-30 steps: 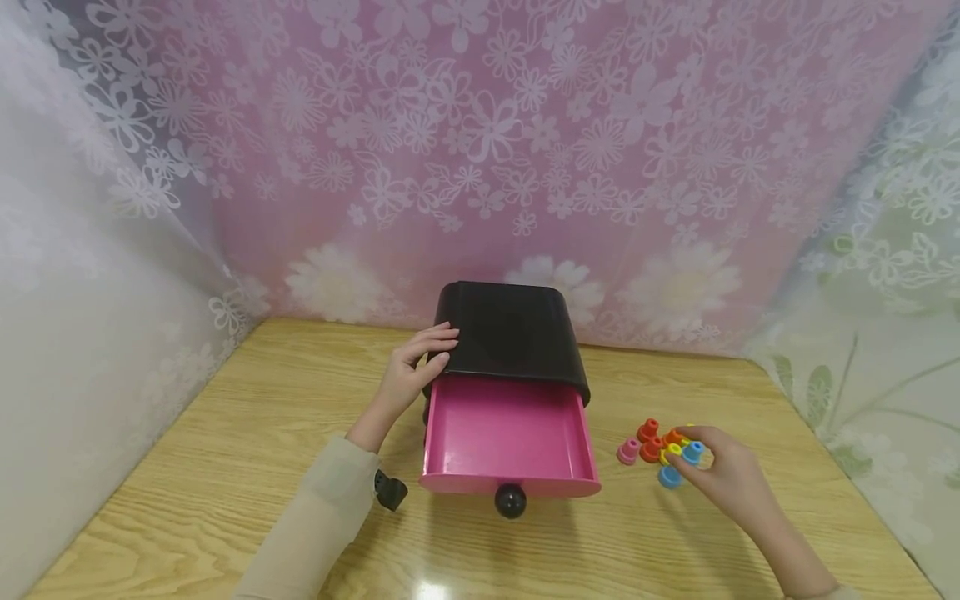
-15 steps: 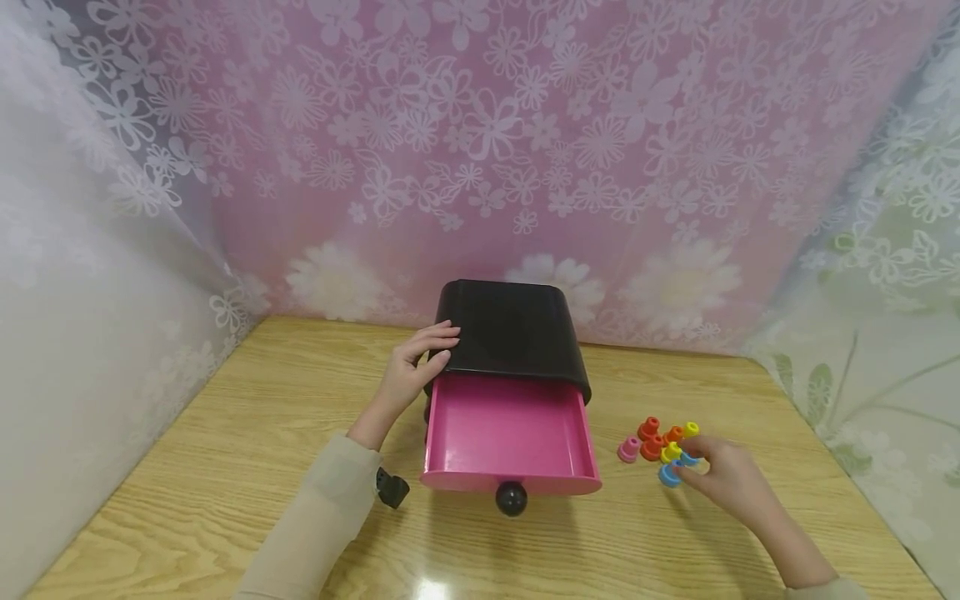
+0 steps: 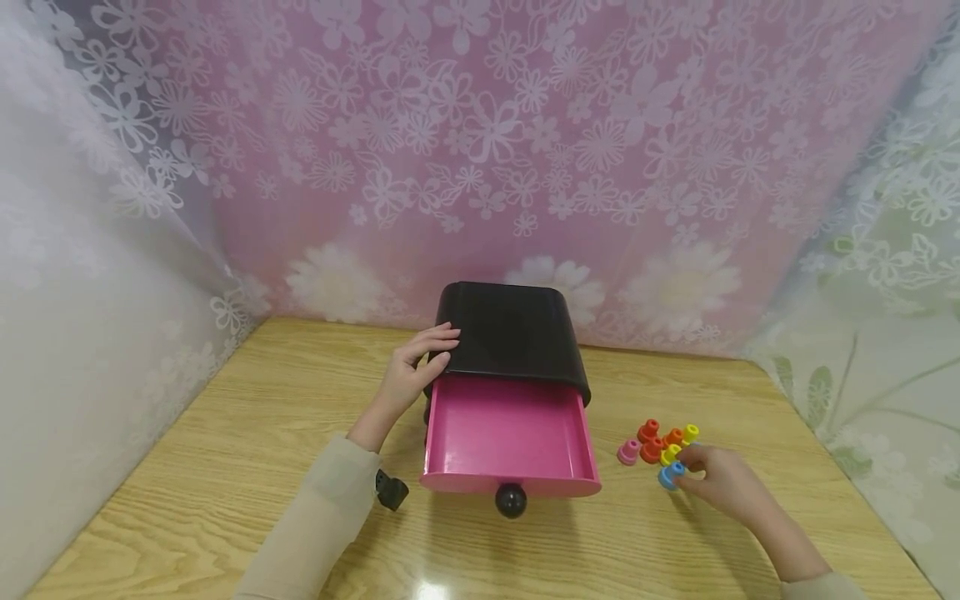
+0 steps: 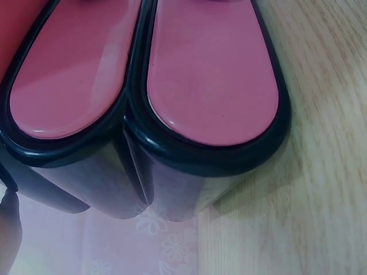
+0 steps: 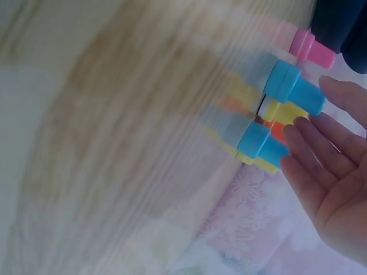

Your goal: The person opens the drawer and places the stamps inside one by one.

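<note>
My left hand (image 3: 416,367) rests on the left side of a black cabinet (image 3: 510,325), fingers laid over its top edge. The cabinet's pink drawer (image 3: 510,429) is pulled out, with a round black knob (image 3: 511,501) on its front. At the right, my right hand (image 3: 723,479) is at a blue peg (image 3: 672,475) with a wide round base. In the right wrist view the thumb and index fingertips are on either side of this blue peg's narrow end (image 5: 308,98), with a gap between them. A second blue peg (image 5: 264,144) lies by the other fingertips.
Beside the blue pegs stand red pegs (image 3: 649,430), an orange peg (image 3: 672,437), yellow pegs (image 3: 691,432) and a pink peg (image 3: 628,451). A black object (image 3: 391,490) is by the left sleeve. Pink drawer fronts (image 4: 212,74) show in the left wrist view. A floral curtain (image 3: 480,167) hangs behind the wooden table (image 3: 300,417).
My right hand has moved down a little from over the rear blue peg to the front one, uncovering a yellow peg. The left hand stays on the cabinet.
</note>
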`<action>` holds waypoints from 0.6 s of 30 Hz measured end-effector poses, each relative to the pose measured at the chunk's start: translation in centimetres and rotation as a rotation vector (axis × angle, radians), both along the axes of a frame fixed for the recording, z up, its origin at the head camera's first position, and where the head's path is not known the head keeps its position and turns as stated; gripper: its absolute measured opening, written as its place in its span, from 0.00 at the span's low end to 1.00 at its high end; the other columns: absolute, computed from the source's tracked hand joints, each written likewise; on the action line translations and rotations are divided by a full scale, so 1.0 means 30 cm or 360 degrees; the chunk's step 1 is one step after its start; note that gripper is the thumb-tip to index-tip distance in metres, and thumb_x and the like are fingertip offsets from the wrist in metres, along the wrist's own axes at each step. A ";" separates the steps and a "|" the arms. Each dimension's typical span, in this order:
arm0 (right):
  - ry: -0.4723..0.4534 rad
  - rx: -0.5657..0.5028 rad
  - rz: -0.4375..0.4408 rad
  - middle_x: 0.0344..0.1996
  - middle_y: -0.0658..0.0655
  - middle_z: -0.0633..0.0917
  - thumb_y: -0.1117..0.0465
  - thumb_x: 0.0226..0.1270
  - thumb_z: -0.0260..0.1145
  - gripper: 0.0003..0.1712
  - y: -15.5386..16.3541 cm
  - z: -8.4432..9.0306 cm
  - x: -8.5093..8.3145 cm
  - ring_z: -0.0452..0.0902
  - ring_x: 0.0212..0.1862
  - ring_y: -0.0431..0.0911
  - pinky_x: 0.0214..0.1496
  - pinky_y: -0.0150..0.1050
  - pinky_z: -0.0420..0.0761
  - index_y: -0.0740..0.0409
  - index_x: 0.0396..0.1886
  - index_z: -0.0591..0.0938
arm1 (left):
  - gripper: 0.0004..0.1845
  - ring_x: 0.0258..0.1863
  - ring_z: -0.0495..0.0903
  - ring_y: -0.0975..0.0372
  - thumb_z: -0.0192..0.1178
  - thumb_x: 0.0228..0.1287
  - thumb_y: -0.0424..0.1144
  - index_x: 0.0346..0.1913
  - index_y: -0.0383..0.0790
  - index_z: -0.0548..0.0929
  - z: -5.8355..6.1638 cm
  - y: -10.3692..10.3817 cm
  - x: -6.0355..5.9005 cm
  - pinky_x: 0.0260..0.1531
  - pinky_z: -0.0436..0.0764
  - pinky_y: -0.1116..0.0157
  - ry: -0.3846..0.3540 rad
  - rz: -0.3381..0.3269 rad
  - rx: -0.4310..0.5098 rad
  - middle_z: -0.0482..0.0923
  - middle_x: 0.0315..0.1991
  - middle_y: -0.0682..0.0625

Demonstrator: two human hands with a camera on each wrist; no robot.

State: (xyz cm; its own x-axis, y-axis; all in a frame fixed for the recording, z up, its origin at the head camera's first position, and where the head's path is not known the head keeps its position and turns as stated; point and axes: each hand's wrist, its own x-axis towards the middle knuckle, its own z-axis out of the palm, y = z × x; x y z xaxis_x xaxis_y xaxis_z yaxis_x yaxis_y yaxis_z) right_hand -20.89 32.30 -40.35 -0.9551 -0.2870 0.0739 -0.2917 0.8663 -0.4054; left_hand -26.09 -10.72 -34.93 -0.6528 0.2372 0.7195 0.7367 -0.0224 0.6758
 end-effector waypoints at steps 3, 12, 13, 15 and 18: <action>0.0001 0.0009 0.0010 0.30 0.59 0.82 0.61 0.50 0.67 0.13 0.004 -0.008 -0.004 0.77 0.33 0.53 0.33 0.47 0.77 0.66 0.33 0.80 | 0.12 0.58 0.59 0.41 0.49 0.54 0.17 0.42 0.16 0.74 0.000 0.001 0.000 0.59 0.57 0.52 0.0008 0.0001 0.0004 0.69 0.49 0.27; -0.0026 0.0015 0.0022 0.29 0.57 0.82 0.62 0.50 0.67 0.10 0.012 -0.023 -0.012 0.77 0.32 0.51 0.31 0.45 0.77 0.63 0.32 0.80 | 0.12 0.58 0.60 0.43 0.49 0.54 0.17 0.43 0.17 0.75 -0.003 -0.001 -0.003 0.59 0.58 0.54 0.0010 0.0007 0.0002 0.69 0.49 0.28; -0.0024 0.0018 0.0024 0.29 0.57 0.82 0.62 0.51 0.66 0.09 0.012 -0.023 -0.013 0.77 0.32 0.51 0.31 0.45 0.77 0.62 0.31 0.80 | 0.12 0.58 0.60 0.43 0.49 0.54 0.17 0.43 0.17 0.75 -0.003 -0.001 -0.002 0.59 0.57 0.54 0.0007 0.0008 0.0002 0.69 0.49 0.28; -0.0019 0.0024 0.0026 0.29 0.57 0.82 0.62 0.51 0.66 0.08 0.011 -0.023 -0.013 0.77 0.32 0.51 0.31 0.45 0.77 0.62 0.31 0.80 | 0.12 0.58 0.60 0.44 0.49 0.54 0.18 0.43 0.17 0.75 -0.003 -0.001 -0.002 0.59 0.58 0.54 0.0003 0.0012 -0.0003 0.69 0.49 0.28; -0.0004 0.0030 0.0018 0.28 0.56 0.82 0.63 0.51 0.66 0.07 0.008 -0.022 -0.012 0.78 0.32 0.51 0.31 0.45 0.77 0.60 0.31 0.80 | 0.12 0.58 0.60 0.44 0.49 0.55 0.18 0.43 0.17 0.75 -0.003 -0.001 -0.002 0.59 0.58 0.55 -0.0004 0.0015 -0.0005 0.69 0.50 0.28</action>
